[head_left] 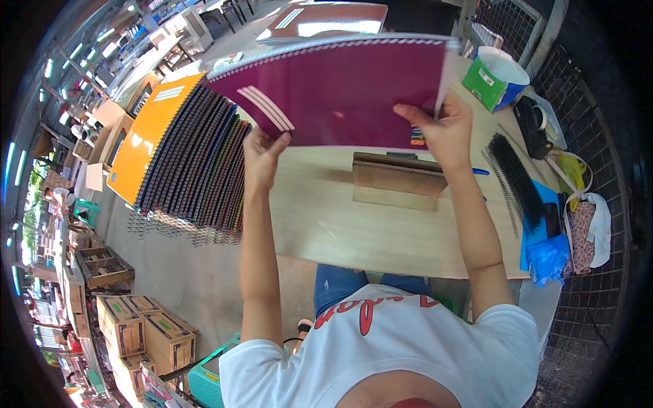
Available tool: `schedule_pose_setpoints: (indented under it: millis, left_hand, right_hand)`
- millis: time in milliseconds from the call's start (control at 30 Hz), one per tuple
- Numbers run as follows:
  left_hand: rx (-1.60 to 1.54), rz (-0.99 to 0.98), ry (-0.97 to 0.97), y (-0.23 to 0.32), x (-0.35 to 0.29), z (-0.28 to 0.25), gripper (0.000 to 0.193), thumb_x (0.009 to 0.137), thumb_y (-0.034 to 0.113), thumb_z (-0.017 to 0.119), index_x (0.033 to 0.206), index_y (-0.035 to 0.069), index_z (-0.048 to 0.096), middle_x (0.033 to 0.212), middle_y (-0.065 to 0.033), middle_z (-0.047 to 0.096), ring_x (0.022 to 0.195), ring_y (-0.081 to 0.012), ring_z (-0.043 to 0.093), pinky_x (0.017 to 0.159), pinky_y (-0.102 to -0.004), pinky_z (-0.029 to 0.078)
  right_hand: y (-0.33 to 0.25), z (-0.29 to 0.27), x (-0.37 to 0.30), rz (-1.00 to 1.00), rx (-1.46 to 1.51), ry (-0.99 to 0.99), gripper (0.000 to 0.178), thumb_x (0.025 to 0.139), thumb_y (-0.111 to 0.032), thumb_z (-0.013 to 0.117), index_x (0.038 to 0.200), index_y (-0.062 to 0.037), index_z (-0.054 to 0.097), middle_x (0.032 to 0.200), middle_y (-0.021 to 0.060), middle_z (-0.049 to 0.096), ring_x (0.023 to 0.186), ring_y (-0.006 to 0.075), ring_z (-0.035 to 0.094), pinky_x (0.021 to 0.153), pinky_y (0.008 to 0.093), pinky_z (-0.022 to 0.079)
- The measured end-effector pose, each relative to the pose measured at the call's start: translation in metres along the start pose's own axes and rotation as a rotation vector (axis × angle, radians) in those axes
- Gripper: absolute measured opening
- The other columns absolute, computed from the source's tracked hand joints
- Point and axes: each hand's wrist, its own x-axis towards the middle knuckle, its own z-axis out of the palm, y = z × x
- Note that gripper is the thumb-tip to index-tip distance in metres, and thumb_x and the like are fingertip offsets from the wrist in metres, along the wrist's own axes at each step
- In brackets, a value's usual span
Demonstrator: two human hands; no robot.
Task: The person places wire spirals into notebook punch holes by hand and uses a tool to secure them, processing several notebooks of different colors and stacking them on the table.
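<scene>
Two hands [264, 158] [451, 129] on maroon notebook [333, 92] edges

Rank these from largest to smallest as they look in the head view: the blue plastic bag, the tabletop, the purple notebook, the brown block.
1. Tabletop
2. Purple notebook, raised above the table, so nearness to the camera may enlarge it
3. Brown block
4. Blue plastic bag

I count one maroon notebook [333, 95] between my left hand [260, 158] and right hand [451, 130], one notebook stack [190, 149] left of them, one green-and-blue container [486, 85] right of them.
</scene>
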Motion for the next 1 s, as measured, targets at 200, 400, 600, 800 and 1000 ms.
schedule_pose_setpoints:
  millis: [200,400,600,800,1000]
  left_hand:
    - [-0.044,-0.113,0.101,-0.051,-0.017,-0.014,0.031,0.084,-0.006,0.066,0.114,0.001,0.061,0.103,-0.0049,0.064,0.096,-0.014,0.059,0.087,-0.0288,0.047]
    - [-0.063,-0.143,0.121,-0.082,-0.017,-0.023,0.032,0.083,-0.007,0.068,0.113,0.001,0.06,0.102,-0.0041,0.064,0.094,-0.0131,0.059,0.086,-0.0273,0.048]
    - [-0.147,-0.061,0.113,-0.095,-0.007,-0.028,0.029,0.083,-0.006,0.069,0.11,0.002,0.06,0.098,-0.0031,0.062,0.093,-0.0121,0.059,0.083,-0.0264,0.049]
    - [-0.138,-0.127,0.123,-0.107,-0.012,-0.022,0.035,0.086,-0.009,0.062,0.118,0.005,0.056,0.105,-0.0011,0.06,0.092,-0.0117,0.057,0.08,-0.0253,0.048]
    - [-0.221,0.0,0.061,-0.115,-0.002,-0.018,0.035,0.086,-0.011,0.061,0.116,0.007,0.058,0.105,0.0005,0.061,0.096,-0.0117,0.057,0.082,-0.0249,0.048]
  right_hand:
    - [0.016,0.027,-0.018,-0.039,-0.111,-0.077,0.029,0.075,-0.006,0.081,0.102,-0.0027,0.071,0.084,0.0058,0.073,0.072,0.0094,0.063,0.067,0.0282,0.051]
    - [0.026,0.036,-0.022,0.01,-0.227,-0.114,0.03,0.073,-0.007,0.082,0.101,-0.0037,0.071,0.083,0.009,0.072,0.073,0.0125,0.065,0.07,0.03,0.051]
    - [0.017,0.036,-0.019,-0.052,-0.201,-0.092,0.027,0.073,-0.009,0.083,0.097,-0.002,0.07,0.085,0.0097,0.072,0.073,0.0155,0.065,0.07,0.0309,0.05]
    - [0.036,0.032,-0.022,-0.055,-0.264,-0.148,0.026,0.08,-0.009,0.08,0.104,-0.0039,0.072,0.066,-0.0028,0.064,0.05,0.0028,0.047,0.045,0.0228,0.037]
    - [0.031,0.028,-0.019,-0.077,-0.221,-0.074,0.029,0.072,-0.01,0.084,0.092,0.0,0.066,0.079,0.015,0.067,0.065,0.0194,0.057,0.065,0.0323,0.049]
